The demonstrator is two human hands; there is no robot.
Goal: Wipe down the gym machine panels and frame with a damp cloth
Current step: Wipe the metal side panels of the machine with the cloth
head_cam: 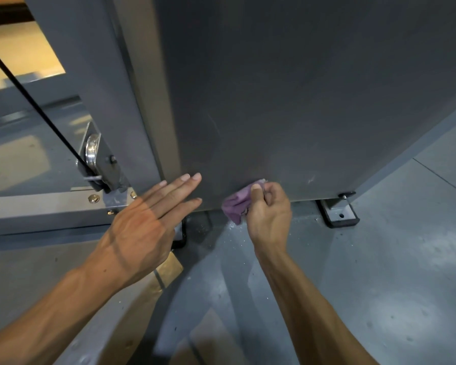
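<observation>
**A:** Only the head view to go on, so here's what we've got. We're crouched at the bottom of the big grey panel (287,88). Our right hand (267,214) is bunched around the purple cloth (236,205), thumb on top, pressing it against the panel's bottom edge. Left hand (153,219) is flat, fingers straight and together, laid over the lower left corner of the panel, holding nothing.

**B:** Looks like bracing to us. So how do we do this bit properly?

**A:** Our take: the cloth is wadded pretty small, so opening it out would cover more per pass. We'd run it along the bottom edge in overlapping strokes and curl it under the lip, since dirt probably gathers there. There's a faint scuff (311,179) to the right that may need more pressure. Keep the left hand planted for balance, and stay off the cable (29,101) and pulley (91,151).

**B:** And the frame?

**A:** The upright (132,88) left of the panel and the bolted base rail (45,209) look like next in line, we'd guess.

**B:** Count check?

**A:** One cloth, one panel, two hands, one cable, one pulley, one foot plate (338,213) in clear sight on the floor (392,259), and another dark one partly hidden under the left hand. Bolts on the rail: one brass one is clear; the others we can't count for sure.
</observation>
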